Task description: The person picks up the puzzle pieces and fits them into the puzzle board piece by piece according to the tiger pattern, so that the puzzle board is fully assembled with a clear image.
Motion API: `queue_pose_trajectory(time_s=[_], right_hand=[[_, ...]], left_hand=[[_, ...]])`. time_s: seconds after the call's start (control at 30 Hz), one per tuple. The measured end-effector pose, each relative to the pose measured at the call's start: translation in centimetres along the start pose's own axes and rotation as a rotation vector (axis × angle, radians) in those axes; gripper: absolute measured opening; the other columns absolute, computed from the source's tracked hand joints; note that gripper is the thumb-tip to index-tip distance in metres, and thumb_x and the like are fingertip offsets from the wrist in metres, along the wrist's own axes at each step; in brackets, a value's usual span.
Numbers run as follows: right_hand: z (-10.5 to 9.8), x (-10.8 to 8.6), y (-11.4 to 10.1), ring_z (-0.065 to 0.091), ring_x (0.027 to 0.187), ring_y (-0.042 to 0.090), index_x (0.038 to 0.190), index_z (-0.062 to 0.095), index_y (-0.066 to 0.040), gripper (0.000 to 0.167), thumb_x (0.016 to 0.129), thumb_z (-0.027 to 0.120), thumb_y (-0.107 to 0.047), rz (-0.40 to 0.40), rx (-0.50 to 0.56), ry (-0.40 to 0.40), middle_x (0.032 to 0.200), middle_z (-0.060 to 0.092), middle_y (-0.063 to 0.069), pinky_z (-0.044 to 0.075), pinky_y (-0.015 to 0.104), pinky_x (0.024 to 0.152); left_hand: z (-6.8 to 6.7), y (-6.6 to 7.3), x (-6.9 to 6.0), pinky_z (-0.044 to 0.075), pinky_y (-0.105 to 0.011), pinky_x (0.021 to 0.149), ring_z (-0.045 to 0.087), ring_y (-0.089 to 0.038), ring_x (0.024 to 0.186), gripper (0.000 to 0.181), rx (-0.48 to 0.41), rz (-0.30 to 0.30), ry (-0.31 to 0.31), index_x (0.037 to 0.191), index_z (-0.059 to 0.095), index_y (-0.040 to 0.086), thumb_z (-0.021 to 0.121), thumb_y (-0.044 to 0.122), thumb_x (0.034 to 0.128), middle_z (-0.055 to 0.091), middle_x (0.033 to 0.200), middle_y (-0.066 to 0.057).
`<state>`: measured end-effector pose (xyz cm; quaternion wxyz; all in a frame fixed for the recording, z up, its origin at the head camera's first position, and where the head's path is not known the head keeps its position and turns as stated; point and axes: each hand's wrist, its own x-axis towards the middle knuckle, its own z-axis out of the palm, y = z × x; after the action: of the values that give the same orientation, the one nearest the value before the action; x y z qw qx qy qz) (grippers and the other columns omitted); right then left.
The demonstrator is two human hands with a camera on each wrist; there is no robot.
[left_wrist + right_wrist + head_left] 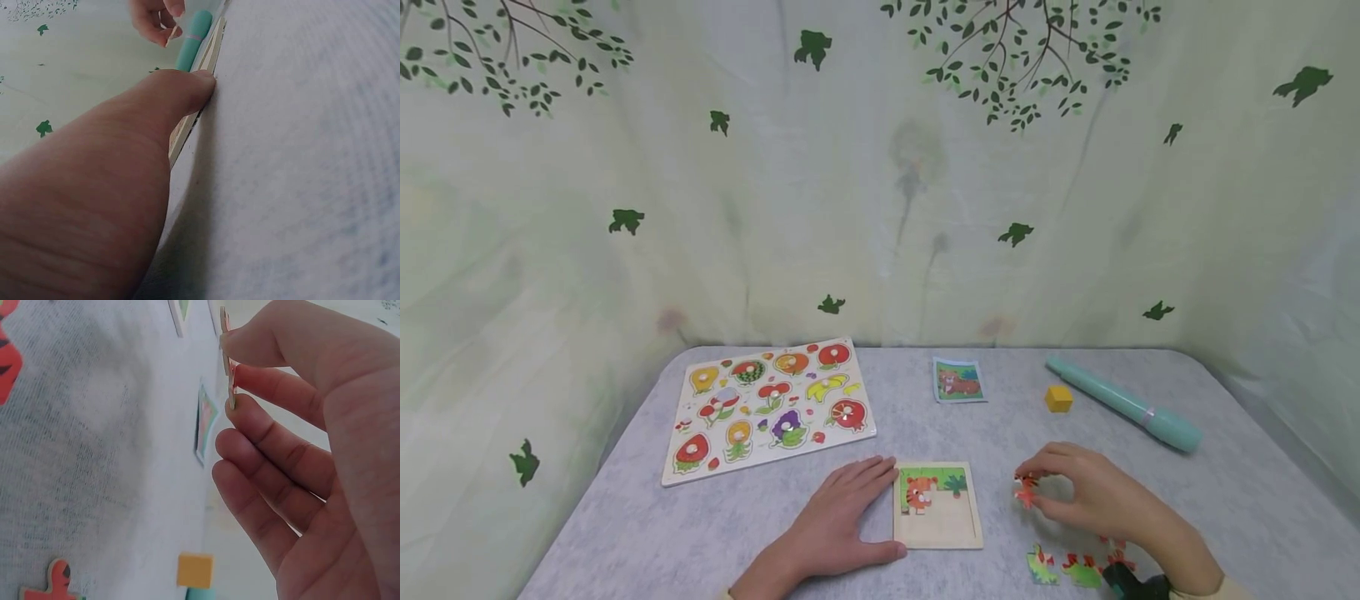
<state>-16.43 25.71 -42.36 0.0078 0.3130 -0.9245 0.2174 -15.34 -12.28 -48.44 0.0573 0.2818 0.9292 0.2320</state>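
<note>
A square wooden puzzle tray (940, 537) lies on the table, with joined pieces showing part of an orange tiger and green ground in its upper part. My left hand (838, 521) rests at the tray's left side, thumb at the lower left corner and fingertips at the upper left. To the right of the tray, my right hand (1086, 492) pinches a red-orange puzzle piece (1026, 492) between thumb and fingers, above the table. In the right wrist view that puzzle piece (229, 369) is seen edge-on. Several loose puzzle pieces (1081, 572) lie below the right hand, partly hidden by the wrist.
A fruit peg board (741, 462) lies at the back left. Behind the tray is a small bear picture (959, 382). A yellow cube (1058, 399) and a teal tapered cylinder (1123, 404) lie at the back right. A leaf-printed curtain (865, 183) hangs behind the table.
</note>
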Motion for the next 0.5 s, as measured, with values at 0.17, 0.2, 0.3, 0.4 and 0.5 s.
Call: queue_pose_trajectory(time_s=[0.17,0.2,0.3,0.4,0.5], right_hand=[[0.2,0.5,-0.3,0.064,0.095,0.006,0.114,0.075,-0.026,0.029,0.087,0.081,-0.017,-0.042,0.002,0.015,0.105,0.065,-0.023,0.059,0.030,0.079],[0.2,0.6,-0.3,0.064,0.095,0.006,0.113,0.075,-0.026,0.029,0.087,0.081,-0.017,-0.049,0.002,0.019,0.105,0.065,-0.023,0.059,0.030,0.079],[0.3,0.9,-0.5,0.064,0.095,0.007,0.113,0.075,-0.025,0.027,0.088,0.081,-0.018,-0.059,0.008,0.021,0.105,0.066,-0.022,0.060,0.030,0.080],[0.3,1.2,-0.7,0.064,0.095,0.007,0.113,0.075,-0.026,0.026,0.088,0.081,-0.019,-0.047,0.017,0.009,0.105,0.065,-0.022,0.060,0.031,0.080],[0.3,1.5,-1.0,0.064,0.096,0.008,0.113,0.075,-0.025,0.026,0.088,0.080,-0.019,-0.035,0.025,-0.006,0.104,0.065,-0.023,0.059,0.031,0.081]], left_hand=[[0.0,-0.1,0.0,0.030,-0.054,0.123,0.032,-0.020,0.153,0.092,-0.001,0.006,0.001,0.159,0.043,0.022,0.063,0.075,0.0861,0.037,0.165,0.007],[0.0,-0.1,0.0,0.030,-0.054,0.123,0.032,-0.020,0.153,0.093,-0.001,0.007,0.002,0.159,0.043,0.022,0.063,0.075,0.0861,0.037,0.165,0.007],[0.0,-0.1,0.0,0.030,-0.054,0.123,0.033,-0.020,0.153,0.093,-0.001,0.008,0.003,0.159,0.043,0.022,0.062,0.076,0.0861,0.038,0.165,0.007],[0.0,-0.1,-0.1,0.030,-0.054,0.122,0.033,-0.020,0.153,0.093,-0.002,0.009,0.005,0.159,0.043,0.021,0.062,0.076,0.0860,0.038,0.165,0.007],[0.0,-0.1,0.0,0.030,-0.054,0.122,0.033,-0.020,0.153,0.093,0.000,0.007,0.003,0.159,0.043,0.021,0.062,0.076,0.0860,0.038,0.165,0.007]])
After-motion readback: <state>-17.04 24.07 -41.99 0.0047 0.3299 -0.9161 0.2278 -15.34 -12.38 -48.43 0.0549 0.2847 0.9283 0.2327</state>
